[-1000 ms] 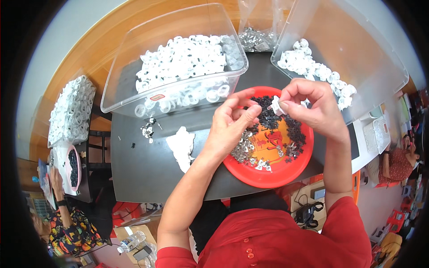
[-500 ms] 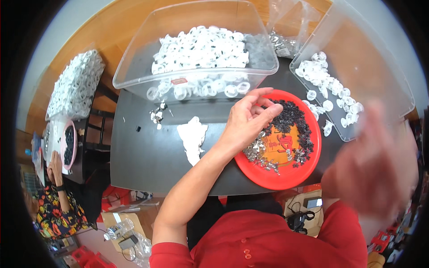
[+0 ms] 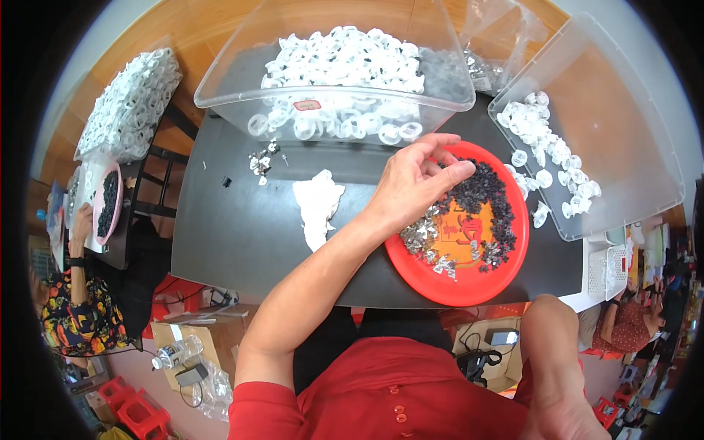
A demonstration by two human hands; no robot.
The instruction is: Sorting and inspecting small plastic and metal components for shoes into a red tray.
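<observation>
While the left hand [image 3: 414, 180] hangs over the near rim of the red plate [image 3: 469, 290], its fingers are bunched loosely together and pointed down at the heap of small black parts [image 3: 484, 194] just beyond the fingertips; whether anything is pinched between them I cannot tell from here. Under the palm lies a scatter of small silvery metal pieces [image 3: 425, 238], kept to the near side of the plate, so the two kinds stay sorted and both sit within easy reach. Just beyond the hand stands a clear plastic bin [image 3: 242, 66] heaped with white plastic rings [image 3: 345, 59], its wall nearly touching the plate. To the hand's right, a second clear bin [image 3: 645, 147] holds a thinner line of the same white pieces, close enough to drop things into. To the hand's left, a crumpled white cloth [image 3: 317, 205] lies on the dark surface [image 3: 235, 242]. The right hand is out of sight; only that arm's elbow [image 3: 557, 330] shows, down near the body.
</observation>
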